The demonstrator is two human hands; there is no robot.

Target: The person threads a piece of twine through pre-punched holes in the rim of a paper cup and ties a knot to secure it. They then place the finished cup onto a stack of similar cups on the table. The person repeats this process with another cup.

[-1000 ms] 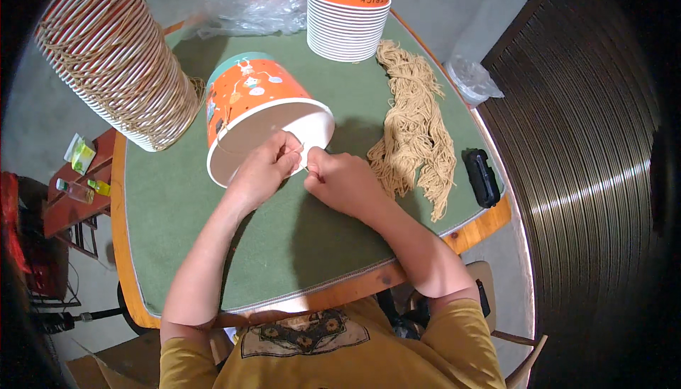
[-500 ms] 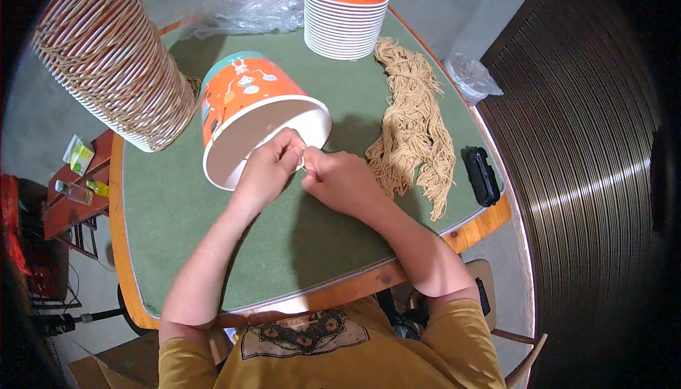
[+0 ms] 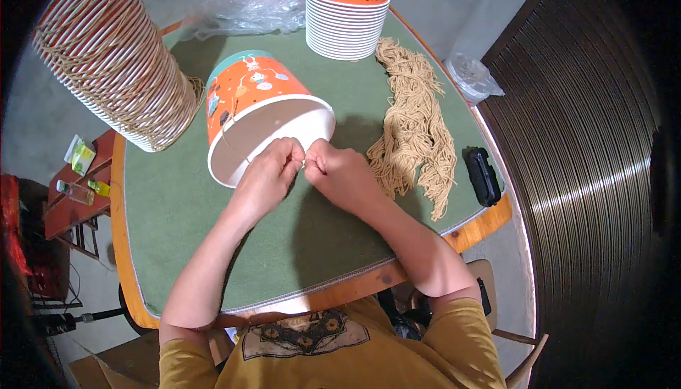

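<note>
An orange paper bucket (image 3: pixel 250 91) with cartoon prints, a teal base and a white rim lies tilted on the green cloth, its mouth facing me. A thin tan cord (image 3: pixel 225 132) hangs over its side and runs across the mouth toward my hands. Both hands meet just in front of the lower right rim. My left hand (image 3: pixel 268 169) is closed, thumb and fingers pinching the cord. Close against it, my right hand (image 3: pixel 337 173) is also closed, with a small pale bit of cord showing between the fingertips. The fingers hide most of that cord.
Right of my hands lies a bundle of tan cords (image 3: pixel 411 119), with a black case (image 3: pixel 482 176) beyond it. A tall stack of buckets with cords (image 3: pixel 117 59) leans at left. Another bucket stack (image 3: pixel 347 24) and clear plastic wrap (image 3: pixel 248 14) are at the back.
The bucket has shifted slightly to the right and turned a little. My hands have moved slightly apart and down from its rim, still pinching the cord.
</note>
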